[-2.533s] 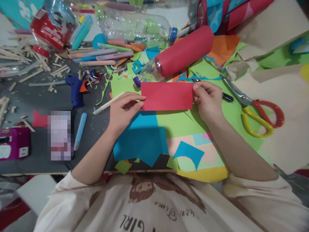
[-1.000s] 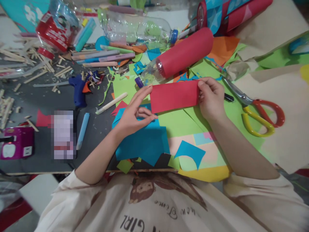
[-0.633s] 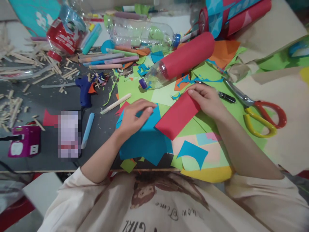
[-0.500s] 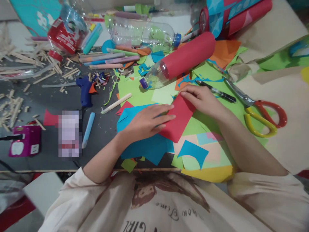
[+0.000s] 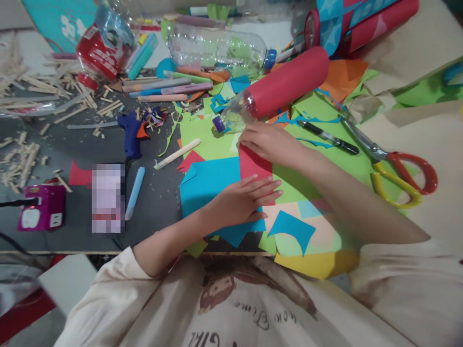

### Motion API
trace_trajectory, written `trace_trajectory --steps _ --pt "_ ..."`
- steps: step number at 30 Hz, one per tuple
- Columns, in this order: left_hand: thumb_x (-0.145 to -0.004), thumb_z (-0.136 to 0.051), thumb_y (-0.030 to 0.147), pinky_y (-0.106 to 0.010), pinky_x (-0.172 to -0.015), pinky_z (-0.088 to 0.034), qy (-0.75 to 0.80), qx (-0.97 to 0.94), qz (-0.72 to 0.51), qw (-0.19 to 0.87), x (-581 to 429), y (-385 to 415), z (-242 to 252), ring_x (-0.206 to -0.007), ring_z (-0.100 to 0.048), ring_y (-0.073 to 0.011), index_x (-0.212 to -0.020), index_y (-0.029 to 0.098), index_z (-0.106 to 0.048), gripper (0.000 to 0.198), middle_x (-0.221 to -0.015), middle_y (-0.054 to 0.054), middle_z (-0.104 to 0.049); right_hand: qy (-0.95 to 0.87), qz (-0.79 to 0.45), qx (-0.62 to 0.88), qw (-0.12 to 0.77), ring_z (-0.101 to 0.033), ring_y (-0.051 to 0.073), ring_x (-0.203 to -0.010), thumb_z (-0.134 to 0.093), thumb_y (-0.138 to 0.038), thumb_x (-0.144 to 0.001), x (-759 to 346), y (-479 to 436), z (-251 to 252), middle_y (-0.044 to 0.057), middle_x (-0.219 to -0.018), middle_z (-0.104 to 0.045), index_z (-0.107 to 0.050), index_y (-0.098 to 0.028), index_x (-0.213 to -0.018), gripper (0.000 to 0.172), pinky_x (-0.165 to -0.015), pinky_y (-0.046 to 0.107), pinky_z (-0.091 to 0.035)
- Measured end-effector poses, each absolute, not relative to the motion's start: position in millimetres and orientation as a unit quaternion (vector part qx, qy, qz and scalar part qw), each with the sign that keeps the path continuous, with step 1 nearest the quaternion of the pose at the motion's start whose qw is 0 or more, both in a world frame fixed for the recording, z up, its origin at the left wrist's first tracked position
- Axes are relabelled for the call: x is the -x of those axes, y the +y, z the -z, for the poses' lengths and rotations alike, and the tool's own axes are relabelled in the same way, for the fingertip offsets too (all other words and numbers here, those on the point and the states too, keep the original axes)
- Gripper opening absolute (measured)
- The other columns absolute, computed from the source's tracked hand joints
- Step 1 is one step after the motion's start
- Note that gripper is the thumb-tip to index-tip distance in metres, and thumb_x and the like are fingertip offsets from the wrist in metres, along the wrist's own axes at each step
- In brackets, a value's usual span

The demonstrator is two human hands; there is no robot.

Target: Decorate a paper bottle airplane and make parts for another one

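Observation:
A red sheet of paper [image 5: 255, 166] lies in front of me, its left part over a blue sheet of paper [image 5: 213, 183]. My left hand [image 5: 246, 197] rests flat across the red paper's lower part, fingers spread. At the paper's top edge, the curled fingers of my right hand [image 5: 265, 142] pinch it near the left corner; the fingertips are partly hidden. Just beyond my right hand lies a bottle wrapped in red paper [image 5: 289, 82], its clear neck and purple cap pointing left. A blue cut-out scrap [image 5: 292, 229] sits to the right of my left hand.
Scissors [image 5: 394, 168] and a black pen [image 5: 329, 137] lie to the right. Leftward are a blue glue gun [image 5: 130, 135], a phone [image 5: 106, 197], a light blue marker [image 5: 135, 193] and a purple box [image 5: 42, 207]. Clear bottle [image 5: 217, 48], markers and wood sticks are farther back.
The red paper has turned more upright. My right hand has moved left along its top, and my left hand has slid down and right over its lower part.

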State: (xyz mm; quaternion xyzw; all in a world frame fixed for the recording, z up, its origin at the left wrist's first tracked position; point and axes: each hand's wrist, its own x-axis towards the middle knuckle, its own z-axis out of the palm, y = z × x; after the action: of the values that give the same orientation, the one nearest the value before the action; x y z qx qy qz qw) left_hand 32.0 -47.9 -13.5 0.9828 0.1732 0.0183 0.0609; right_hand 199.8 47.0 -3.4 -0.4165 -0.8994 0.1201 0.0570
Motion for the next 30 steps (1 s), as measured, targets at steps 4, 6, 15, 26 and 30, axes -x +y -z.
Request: trace_trajectory --steps 4,6,15,26,30 --pt "-0.104 -0.036 0.046 -0.038 -0.118 -0.034 0.182 -0.981 -0.018 0.069 -33 -49 13 -0.146 -0.041 -0.0204 -0.152 0.024 -0.040 0.053 -0.161 -0.003 -0.040 -0.904 -0.113 0.394 0.118 -0.063 0.025 -0.093 -0.035 -0.021 -0.101 -202 48 13 0.011 -0.094 -0.067 -0.065 -0.022 -0.094 0.031 -0.078 0.035 -0.048" --pt "-0.104 -0.037 0.047 -0.039 -0.116 -0.036 0.183 -0.980 -0.016 0.074 -33 -48 12 -0.145 -0.042 -0.0219 -0.152 0.027 -0.040 0.053 -0.160 -0.004 -0.040 -0.901 -0.118 0.391 0.149 -0.063 0.025 -0.096 -0.037 -0.022 -0.101 -206 46 12 0.011 -0.098 -0.068 -0.065 -0.022 -0.097 0.028 -0.082 0.037 -0.049" --pt "-0.102 -0.043 0.045 -0.039 -0.117 -0.037 0.177 -0.982 -0.034 0.058 -32 -48 15 -0.145 -0.043 -0.0210 -0.151 0.029 -0.041 0.051 -0.159 -0.004 -0.042 -0.771 -0.002 0.593 0.234 -0.064 0.029 -0.100 -0.047 -0.028 -0.095 -284 24 3 0.013 -0.101 -0.071 -0.067 -0.019 -0.102 0.023 -0.093 0.047 -0.049" --pt "-0.105 -0.036 0.042 -0.048 -0.119 -0.035 0.180 -0.980 -0.013 0.087 -32 -48 12 -0.148 -0.038 -0.0217 -0.152 0.030 -0.039 0.049 -0.162 -0.003 -0.037 -0.746 -0.003 0.661 0.082 -0.058 0.035 -0.106 -0.050 -0.029 -0.095 -305 11 3 0.024 -0.107 -0.067 -0.068 -0.012 -0.111 0.030 -0.098 0.047 -0.043" --pt "-0.106 -0.032 0.040 -0.052 -0.119 -0.034 0.180 -0.978 0.002 0.101 -33 -47 9 -0.149 -0.038 -0.0223 -0.153 0.029 -0.038 0.048 -0.162 -0.004 -0.036 -0.784 -0.005 0.616 0.071 -0.059 0.033 -0.099 -0.047 -0.028 -0.094 -302 5 0 0.020 -0.101 -0.068 -0.066 -0.014 -0.119 0.034 -0.089 0.045 -0.047"
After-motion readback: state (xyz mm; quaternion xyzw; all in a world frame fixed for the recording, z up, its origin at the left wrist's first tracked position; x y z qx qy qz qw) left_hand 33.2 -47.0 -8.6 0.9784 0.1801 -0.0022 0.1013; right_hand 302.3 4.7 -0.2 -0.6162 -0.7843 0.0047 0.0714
